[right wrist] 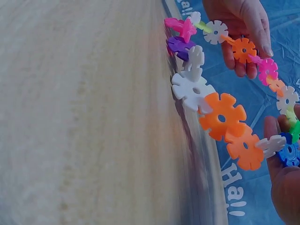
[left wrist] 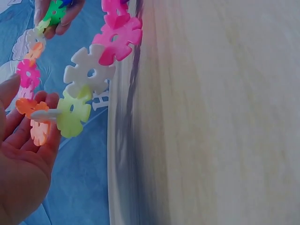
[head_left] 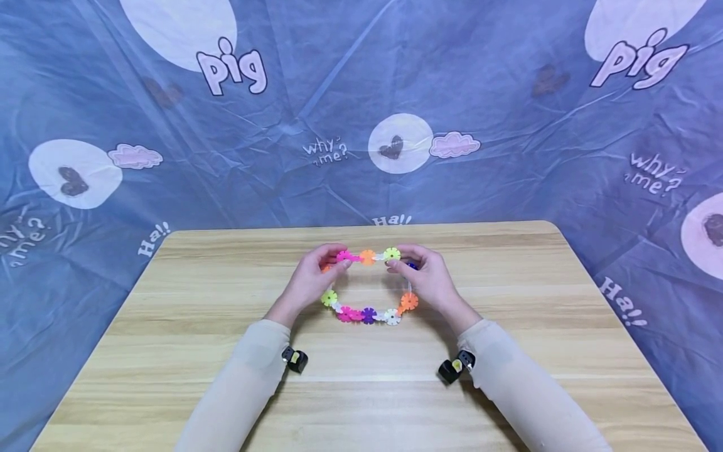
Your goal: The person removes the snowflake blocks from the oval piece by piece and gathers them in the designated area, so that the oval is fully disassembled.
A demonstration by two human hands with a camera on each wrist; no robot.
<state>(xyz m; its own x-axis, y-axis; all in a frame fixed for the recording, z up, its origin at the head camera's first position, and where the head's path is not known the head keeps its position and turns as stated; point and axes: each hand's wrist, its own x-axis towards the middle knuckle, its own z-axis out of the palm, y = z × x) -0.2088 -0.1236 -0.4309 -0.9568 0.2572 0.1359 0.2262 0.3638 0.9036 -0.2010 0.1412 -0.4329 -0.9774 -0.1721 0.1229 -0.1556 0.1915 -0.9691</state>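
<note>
A closed ring of interlocking plastic snowflake discs (head_left: 409, 301) in orange, pink, yellow, white, green, purple and blue is held up over the table. At its left far side the left hand (head_left: 307, 276) grips it between thumb and fingers, near pink and orange discs. Opposite, the right hand (head_left: 433, 279) pinches it near the green and blue discs (right wrist: 290, 153). In the left wrist view, a white disc (left wrist: 77, 72) and a pink disc (left wrist: 117, 41) hang beyond the left fingers. Linked orange discs (right wrist: 222, 117) lead away from the right hand in the right wrist view. Fingers hide some pieces.
The wood-grain table (head_left: 361, 402) spreads beneath both hands, its back edge near a blue printed cloth (head_left: 316, 81) that hangs around the back and sides. A small black device with a strap (head_left: 452, 369) sits at the right wrist, another (head_left: 296, 359) at the left.
</note>
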